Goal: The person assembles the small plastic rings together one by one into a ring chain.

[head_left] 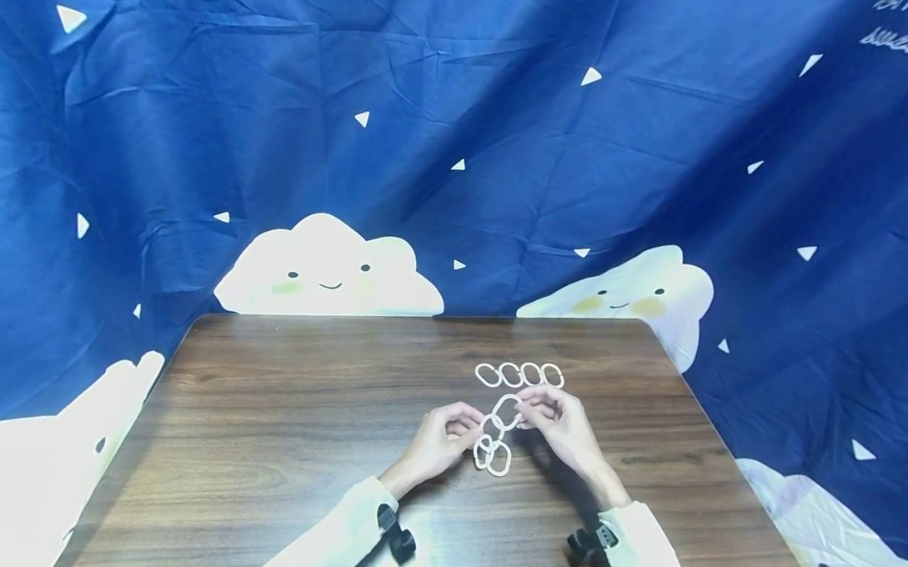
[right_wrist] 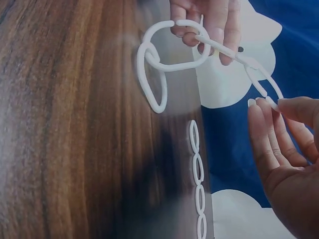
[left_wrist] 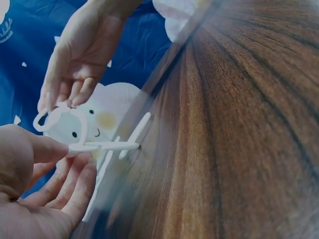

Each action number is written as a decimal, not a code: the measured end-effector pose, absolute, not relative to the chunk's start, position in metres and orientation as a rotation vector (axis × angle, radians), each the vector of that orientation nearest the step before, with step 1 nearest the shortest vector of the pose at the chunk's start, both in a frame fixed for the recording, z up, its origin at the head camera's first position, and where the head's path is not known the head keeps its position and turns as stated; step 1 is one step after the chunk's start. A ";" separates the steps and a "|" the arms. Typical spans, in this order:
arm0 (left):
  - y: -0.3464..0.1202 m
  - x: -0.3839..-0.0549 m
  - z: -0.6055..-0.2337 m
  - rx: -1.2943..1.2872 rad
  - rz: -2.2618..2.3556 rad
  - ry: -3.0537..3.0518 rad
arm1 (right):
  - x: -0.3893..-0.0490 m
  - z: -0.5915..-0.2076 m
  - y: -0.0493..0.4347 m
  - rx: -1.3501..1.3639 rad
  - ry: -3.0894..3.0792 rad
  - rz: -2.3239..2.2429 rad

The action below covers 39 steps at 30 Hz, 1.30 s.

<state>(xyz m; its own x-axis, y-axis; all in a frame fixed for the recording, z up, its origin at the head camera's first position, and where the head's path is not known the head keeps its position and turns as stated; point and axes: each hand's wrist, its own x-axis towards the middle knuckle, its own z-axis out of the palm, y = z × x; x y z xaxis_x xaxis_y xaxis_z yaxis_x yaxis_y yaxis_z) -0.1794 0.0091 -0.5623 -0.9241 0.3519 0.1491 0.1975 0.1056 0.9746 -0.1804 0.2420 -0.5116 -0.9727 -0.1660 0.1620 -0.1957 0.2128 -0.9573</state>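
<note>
Several white plastic chain links with small gaps hang joined together between the two hands. My left hand (head_left: 439, 440) pinches a middle link (right_wrist: 219, 47) between thumb and fingertips. Up and to the right, my right hand (head_left: 562, 422) pinches the end link (right_wrist: 273, 85) near its gap, which is threaded through the middle one. Two more links dangle below the left fingertips: a link with a visible gap (right_wrist: 174, 66) and another link (right_wrist: 140, 74) looped through it. In the left wrist view the links overlap, so their joins are hard to tell.
Beyond the hands, a row of several white links (head_left: 522, 374) lies side by side on the brown wooden table (head_left: 308, 378). A blue curtain (head_left: 502, 193) with white clouds and triangles hangs behind the table. Dark wrist cameras (head_left: 402, 544) are strapped at both sleeves.
</note>
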 end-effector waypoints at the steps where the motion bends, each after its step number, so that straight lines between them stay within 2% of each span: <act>1: 0.009 -0.180 -0.563 0.563 1.942 2.244 | -0.180 -0.511 0.242 0.371 -2.428 1.914; 21: 0.006 -0.184 -0.559 0.562 1.894 2.385 | -0.179 -0.511 0.236 0.426 -2.449 1.908; 39: 0.012 -0.186 -0.547 0.572 2.039 2.185 | -0.181 -0.512 0.229 0.495 -2.455 1.935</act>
<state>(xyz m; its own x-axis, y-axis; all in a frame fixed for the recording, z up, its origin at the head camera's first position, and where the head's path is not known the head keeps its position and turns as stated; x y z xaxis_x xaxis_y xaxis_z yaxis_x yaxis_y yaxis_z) -0.1859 0.0121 -0.5473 -0.9245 0.3356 0.1806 0.2033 0.0335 0.9785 -0.1812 0.2288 -0.5117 -0.9509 -0.2567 0.1732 -0.2283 0.2033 -0.9521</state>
